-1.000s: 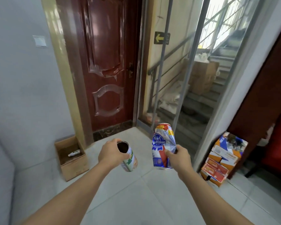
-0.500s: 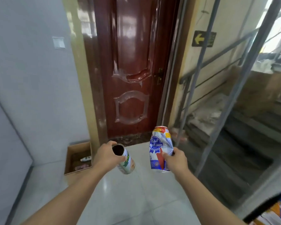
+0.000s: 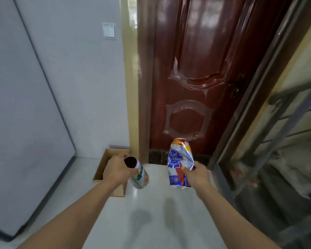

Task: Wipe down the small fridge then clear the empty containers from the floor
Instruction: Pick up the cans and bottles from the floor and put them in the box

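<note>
Head view, lower centre of the frame. The left hand (image 3: 117, 170) wraps its fingers around a small open tin can (image 3: 137, 174), tilted, above a cardboard box (image 3: 104, 166) on the pale tiled floor (image 3: 151, 221). To its right, the right hand (image 3: 196, 176) grips a dented Pabst Blue Ribbon can (image 3: 180, 163), held upright before a dark red door (image 3: 196, 69).

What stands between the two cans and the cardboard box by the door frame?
Nothing visible does. The left hand holds the open can just right of the box; the right hand holds the crushed can farther right, over bare floor.
</note>
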`<action>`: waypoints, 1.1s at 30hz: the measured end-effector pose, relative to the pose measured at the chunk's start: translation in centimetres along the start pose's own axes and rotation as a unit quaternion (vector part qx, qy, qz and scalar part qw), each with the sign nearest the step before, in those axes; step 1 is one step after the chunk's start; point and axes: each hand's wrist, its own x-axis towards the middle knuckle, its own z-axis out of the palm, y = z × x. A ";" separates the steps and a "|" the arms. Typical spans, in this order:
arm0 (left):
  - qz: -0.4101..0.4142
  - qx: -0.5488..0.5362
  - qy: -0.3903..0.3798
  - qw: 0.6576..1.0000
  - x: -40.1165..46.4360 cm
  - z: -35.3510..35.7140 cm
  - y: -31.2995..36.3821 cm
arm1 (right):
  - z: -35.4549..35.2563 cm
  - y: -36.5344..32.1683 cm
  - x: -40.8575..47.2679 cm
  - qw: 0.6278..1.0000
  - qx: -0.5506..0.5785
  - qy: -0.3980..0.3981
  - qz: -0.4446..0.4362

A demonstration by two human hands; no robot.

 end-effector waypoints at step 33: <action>-0.375 0.001 0.227 0.899 31.3 6.9 -1.9 | 24.3 -17.0 44.6 0.894 -0.172 -0.394 -0.122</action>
